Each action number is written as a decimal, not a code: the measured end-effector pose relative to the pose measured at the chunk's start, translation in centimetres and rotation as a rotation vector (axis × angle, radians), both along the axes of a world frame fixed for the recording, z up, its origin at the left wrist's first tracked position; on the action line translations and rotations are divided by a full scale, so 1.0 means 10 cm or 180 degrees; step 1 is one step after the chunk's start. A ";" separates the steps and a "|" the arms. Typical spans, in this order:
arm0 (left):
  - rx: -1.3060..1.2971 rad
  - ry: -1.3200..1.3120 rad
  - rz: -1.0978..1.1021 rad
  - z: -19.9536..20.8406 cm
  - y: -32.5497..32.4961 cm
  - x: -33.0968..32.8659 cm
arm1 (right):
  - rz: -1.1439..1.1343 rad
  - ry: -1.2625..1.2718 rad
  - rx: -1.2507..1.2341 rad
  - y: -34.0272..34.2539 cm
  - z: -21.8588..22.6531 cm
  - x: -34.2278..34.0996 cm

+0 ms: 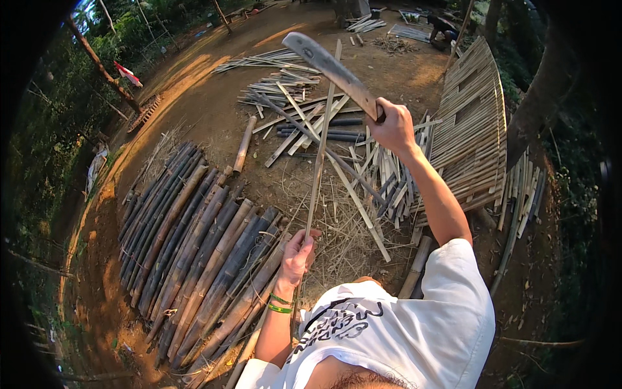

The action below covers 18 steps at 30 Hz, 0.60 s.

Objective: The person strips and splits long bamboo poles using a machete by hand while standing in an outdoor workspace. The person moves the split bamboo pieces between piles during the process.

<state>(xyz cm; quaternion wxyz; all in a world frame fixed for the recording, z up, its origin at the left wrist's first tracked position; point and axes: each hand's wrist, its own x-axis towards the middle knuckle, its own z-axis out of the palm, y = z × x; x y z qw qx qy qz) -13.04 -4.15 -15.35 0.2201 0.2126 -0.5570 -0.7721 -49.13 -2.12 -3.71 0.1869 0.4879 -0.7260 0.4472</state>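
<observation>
My right hand point(392, 127) is wrapped round the handle of a machete point(334, 68), raised at arm's length ahead of me. Its broad grey blade slants up and to the left. Lower down, my left hand point(298, 258) grips a long thin bamboo strip point(319, 165) that stands nearly upright and runs far above the fist. The blade crosses near the strip's upper end in the picture; whether they touch I cannot tell. Green bands circle my left wrist.
Left of me lies a stack of dark bamboo poles point(201, 253). Split bamboo strips point(291, 91) and shavings point(343, 240) litter the ground ahead. A slatted bamboo panel point(470, 136) leans by a tree trunk point(547, 91) at right. Another person point(443, 29) crouches far back.
</observation>
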 end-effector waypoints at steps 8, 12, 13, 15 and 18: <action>-0.1184 -0.0693 0.0236 -0.01 0.10 -0.04 | 0.0722 0.0827 0.0634 0.16 -0.63 0.80; -0.1456 -0.0775 0.0354 -0.02 0.21 -0.05 | -0.0158 0.0313 0.0434 -0.13 -0.13 0.04; -0.1577 -0.0735 0.0313 0.01 0.25 -0.08 | -0.0441 0.0197 0.0471 -0.14 0.05 -0.20; -0.1120 -0.0684 0.0075 0.09 0.28 -0.11 | -0.0980 0.0060 0.0503 -0.16 0.38 -0.80; -0.0439 -0.0578 -0.0261 0.01 0.20 -0.06 | -0.1325 -0.0017 0.0445 0.01 0.56 -1.10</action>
